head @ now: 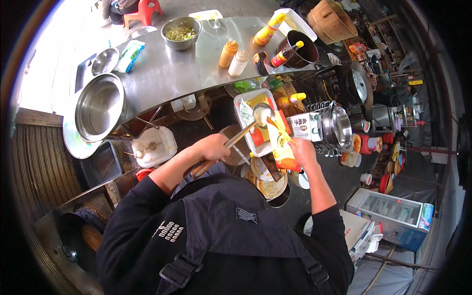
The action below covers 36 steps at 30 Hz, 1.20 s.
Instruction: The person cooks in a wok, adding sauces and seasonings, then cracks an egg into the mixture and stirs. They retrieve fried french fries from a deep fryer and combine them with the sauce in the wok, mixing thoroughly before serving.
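My left hand (pixel 213 147) grips the handle of a long metal ladle (pixel 240 135) with a wooden end. The ladle's bowl (pixel 262 113) holds some pale, powdery stuff. In my right hand (pixel 303 154) is a yellow and red seasoning bag (pixel 280 145), its top end at the rim of the ladle bowl. Whether anything flows from the bag cannot be made out. Below both lies a white plastic tub (pixel 239 99) with several colourful packets inside. A yellow-capped bottle (pixel 291 99) lies beside the tub.
A steel table (pixel 155 66) runs ahead, bearing a bowl of chopped vegetables (pixel 180 34), squeeze bottles (pixel 228 54) and a dark pot (pixel 309 55). A large steel basin (pixel 100 107) stands at left. Stacked steel pots (pixel 341 127) and a chest freezer (pixel 387 217) are at right. A seated person (pixel 123 9) is beyond.
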{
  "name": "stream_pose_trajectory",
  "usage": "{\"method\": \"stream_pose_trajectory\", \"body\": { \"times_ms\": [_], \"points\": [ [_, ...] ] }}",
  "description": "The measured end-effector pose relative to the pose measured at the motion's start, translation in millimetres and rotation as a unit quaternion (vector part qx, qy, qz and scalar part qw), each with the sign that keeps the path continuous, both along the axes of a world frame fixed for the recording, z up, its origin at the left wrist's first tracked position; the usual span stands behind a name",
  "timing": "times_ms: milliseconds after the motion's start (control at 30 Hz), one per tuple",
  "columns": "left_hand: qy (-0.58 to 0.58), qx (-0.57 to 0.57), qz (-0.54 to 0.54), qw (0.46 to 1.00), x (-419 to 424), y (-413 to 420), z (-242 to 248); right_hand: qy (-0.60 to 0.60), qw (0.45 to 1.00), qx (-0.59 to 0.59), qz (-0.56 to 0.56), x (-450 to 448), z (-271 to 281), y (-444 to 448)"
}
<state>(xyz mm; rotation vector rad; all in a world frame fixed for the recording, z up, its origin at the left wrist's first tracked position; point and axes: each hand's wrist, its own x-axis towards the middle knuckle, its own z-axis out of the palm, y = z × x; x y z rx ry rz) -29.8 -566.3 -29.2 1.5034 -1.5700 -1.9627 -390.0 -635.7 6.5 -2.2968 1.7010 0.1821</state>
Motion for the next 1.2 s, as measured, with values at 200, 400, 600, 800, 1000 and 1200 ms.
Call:
{"method": "stream_pose_trajectory", "body": {
  "times_ms": [200, 400, 600, 800, 1000, 1200],
  "points": [
    [-0.024, 0.001, 0.015, 1.0, -7.3, -4.0, -1.0, -0.038, 0.998, -0.042, 0.0, -10.8, -13.4, 13.7],
    [-0.014, 0.023, 0.0, 1.0, -18.1, -9.9, -4.5, -0.045, 0.998, -0.035, -0.033, -31.5, -38.1, 21.4],
    [0.002, 0.043, 0.02, 0.999, -30.6, -12.0, 0.1, -0.196, 0.971, -0.122, -0.06, -57.8, -75.6, 36.6],
    [0.003, 0.059, 0.028, 0.998, -39.6, -11.3, 7.1, -0.346, 0.892, -0.291, -0.024, -70.7, -99.5, 43.7],
    [0.03, 0.098, 0.117, 0.988, -22.9, 5.6, 12.2, -0.404, 0.851, -0.315, -0.119, -37.6, -139.9, 4.4],
    [-0.004, 0.087, 0.227, 0.97, 15.5, 57.0, 20.0, -0.384, 0.864, -0.256, -0.202, -49.7, -192.1, -19.8]
  ]
}}
